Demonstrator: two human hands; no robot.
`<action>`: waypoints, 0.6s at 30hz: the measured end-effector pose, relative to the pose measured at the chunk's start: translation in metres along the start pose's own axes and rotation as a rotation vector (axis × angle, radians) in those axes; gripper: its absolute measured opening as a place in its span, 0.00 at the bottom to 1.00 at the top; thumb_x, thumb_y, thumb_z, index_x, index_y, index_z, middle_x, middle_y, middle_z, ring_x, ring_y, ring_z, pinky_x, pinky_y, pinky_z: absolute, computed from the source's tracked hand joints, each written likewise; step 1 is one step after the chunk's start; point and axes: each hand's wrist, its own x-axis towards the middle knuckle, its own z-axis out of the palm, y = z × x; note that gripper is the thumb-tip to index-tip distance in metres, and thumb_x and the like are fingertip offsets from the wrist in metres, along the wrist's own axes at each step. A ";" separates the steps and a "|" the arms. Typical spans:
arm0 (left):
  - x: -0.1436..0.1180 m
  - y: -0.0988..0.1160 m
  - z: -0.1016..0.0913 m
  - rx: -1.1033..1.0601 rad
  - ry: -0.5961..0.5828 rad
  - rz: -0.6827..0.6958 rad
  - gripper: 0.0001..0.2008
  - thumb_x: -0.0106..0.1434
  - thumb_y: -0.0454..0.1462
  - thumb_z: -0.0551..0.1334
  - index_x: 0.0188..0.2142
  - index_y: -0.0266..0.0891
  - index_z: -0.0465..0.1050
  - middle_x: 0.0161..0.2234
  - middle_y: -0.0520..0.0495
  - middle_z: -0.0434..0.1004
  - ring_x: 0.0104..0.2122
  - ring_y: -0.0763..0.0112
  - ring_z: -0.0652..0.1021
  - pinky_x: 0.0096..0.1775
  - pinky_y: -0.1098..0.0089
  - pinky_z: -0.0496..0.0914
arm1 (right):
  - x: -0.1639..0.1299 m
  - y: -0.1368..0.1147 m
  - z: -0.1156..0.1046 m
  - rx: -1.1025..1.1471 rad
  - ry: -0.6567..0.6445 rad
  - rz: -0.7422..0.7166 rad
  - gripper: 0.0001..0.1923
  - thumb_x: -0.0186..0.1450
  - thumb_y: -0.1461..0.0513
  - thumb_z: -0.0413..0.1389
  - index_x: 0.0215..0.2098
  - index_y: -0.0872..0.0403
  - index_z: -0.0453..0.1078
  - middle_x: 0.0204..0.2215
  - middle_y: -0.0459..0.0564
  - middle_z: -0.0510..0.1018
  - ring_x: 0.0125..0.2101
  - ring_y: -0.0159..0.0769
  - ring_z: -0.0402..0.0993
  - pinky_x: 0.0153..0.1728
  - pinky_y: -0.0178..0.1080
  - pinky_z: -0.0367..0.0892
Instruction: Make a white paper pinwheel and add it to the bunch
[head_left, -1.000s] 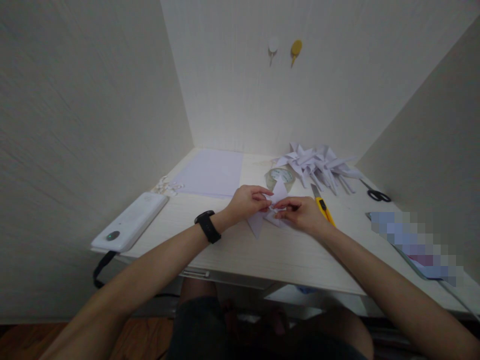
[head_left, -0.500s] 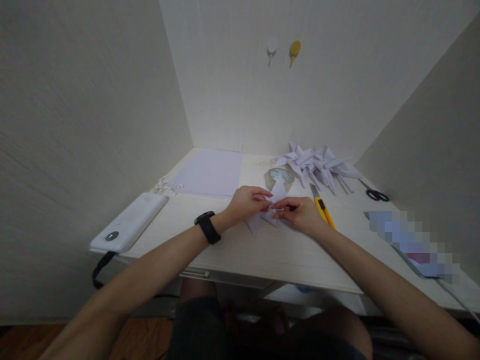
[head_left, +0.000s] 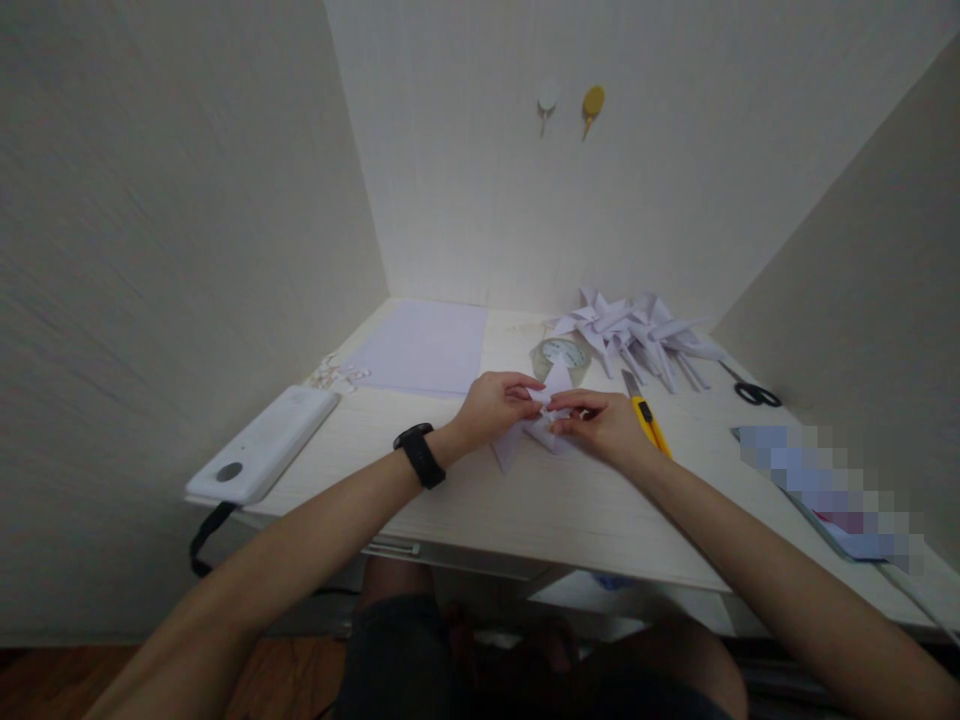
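Note:
A pale folded paper shape (head_left: 517, 440) with pointed tips lies on the desk (head_left: 570, 500) between my hands. My left hand (head_left: 491, 405), a black band on its wrist, pinches the shape's middle from the left. My right hand (head_left: 607, 428) pinches it from the right, fingertips almost meeting the left ones. A roll of clear tape (head_left: 561, 354) sits just behind the paper shape. A yellow utility knife (head_left: 645, 420) lies beside my right hand.
A heap of finished folded paper shapes (head_left: 637, 335) sits at the back. Flat paper sheets (head_left: 426, 346) lie back left, black scissors (head_left: 754, 390) at the right, a white device (head_left: 262, 445) at the left edge. Walls close in on three sides.
Both hands stay pinched on the paper shape with only small finger shifts. The view has moved slightly.

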 end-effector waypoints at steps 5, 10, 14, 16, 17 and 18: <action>-0.002 0.003 -0.001 0.015 0.007 0.013 0.15 0.52 0.27 0.67 0.41 0.34 0.78 0.25 0.50 0.80 0.26 0.74 0.80 0.31 0.74 0.74 | -0.002 -0.003 0.001 -0.033 -0.017 0.000 0.16 0.47 0.55 0.68 0.32 0.52 0.81 0.29 0.50 0.82 0.22 0.31 0.64 0.23 0.36 0.60; -0.003 0.008 -0.001 0.021 0.014 0.010 0.16 0.51 0.26 0.67 0.42 0.33 0.78 0.25 0.50 0.79 0.25 0.74 0.79 0.30 0.75 0.73 | -0.003 -0.003 0.002 -0.034 0.005 -0.016 0.15 0.46 0.55 0.69 0.32 0.52 0.81 0.29 0.49 0.81 0.20 0.29 0.61 0.21 0.35 0.57; -0.002 0.007 0.000 0.011 0.015 0.004 0.17 0.51 0.26 0.68 0.42 0.33 0.78 0.25 0.50 0.79 0.25 0.75 0.79 0.30 0.75 0.73 | -0.003 -0.004 0.002 -0.030 0.011 0.023 0.18 0.45 0.56 0.69 0.34 0.53 0.80 0.21 0.45 0.76 0.19 0.28 0.59 0.21 0.34 0.55; -0.001 0.005 0.001 0.010 0.013 0.006 0.18 0.50 0.27 0.69 0.42 0.34 0.78 0.25 0.50 0.79 0.25 0.74 0.79 0.31 0.75 0.73 | -0.002 -0.004 0.002 -0.017 0.022 0.054 0.20 0.44 0.57 0.70 0.35 0.54 0.80 0.18 0.43 0.72 0.19 0.29 0.60 0.21 0.34 0.56; -0.001 0.005 0.001 0.010 0.013 0.007 0.18 0.50 0.27 0.69 0.43 0.34 0.78 0.25 0.50 0.79 0.25 0.74 0.79 0.30 0.75 0.73 | -0.002 -0.003 0.002 -0.006 0.033 0.062 0.21 0.43 0.57 0.70 0.35 0.54 0.80 0.18 0.43 0.72 0.19 0.29 0.60 0.21 0.34 0.56; -0.001 0.005 0.001 0.010 0.015 0.008 0.19 0.49 0.27 0.70 0.43 0.34 0.78 0.25 0.50 0.79 0.25 0.74 0.79 0.30 0.75 0.73 | -0.002 -0.003 0.002 0.002 0.041 0.065 0.21 0.42 0.57 0.70 0.35 0.54 0.79 0.19 0.43 0.72 0.20 0.29 0.61 0.22 0.34 0.56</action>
